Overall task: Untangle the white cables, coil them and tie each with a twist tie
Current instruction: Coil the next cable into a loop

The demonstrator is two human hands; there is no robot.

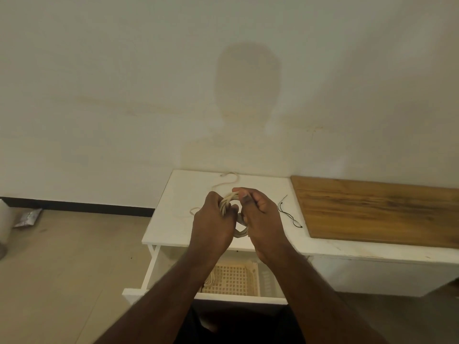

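Observation:
Both hands hold a coiled white cable (pixel 229 198) above the white cabinet top (pixel 173 219). My left hand (pixel 213 222) grips the coil's left side. My right hand (pixel 260 214) pinches its top and right side, and the lowest loops (pixel 241 233) peek out between the hands. A loose tail of white cable (pixel 227 181) trails across the top toward the wall. Two thin black twist ties (pixel 288 213) lie on the top just right of my right hand.
A wooden board (pixel 377 209) lies on the right part of the top. Below my arms a drawer (pixel 146 284) stands pulled out, holding a cream plastic basket (pixel 233 279) with more white cable (pixel 210 279) at its left. A foil packet (pixel 27 217) lies on the floor at left.

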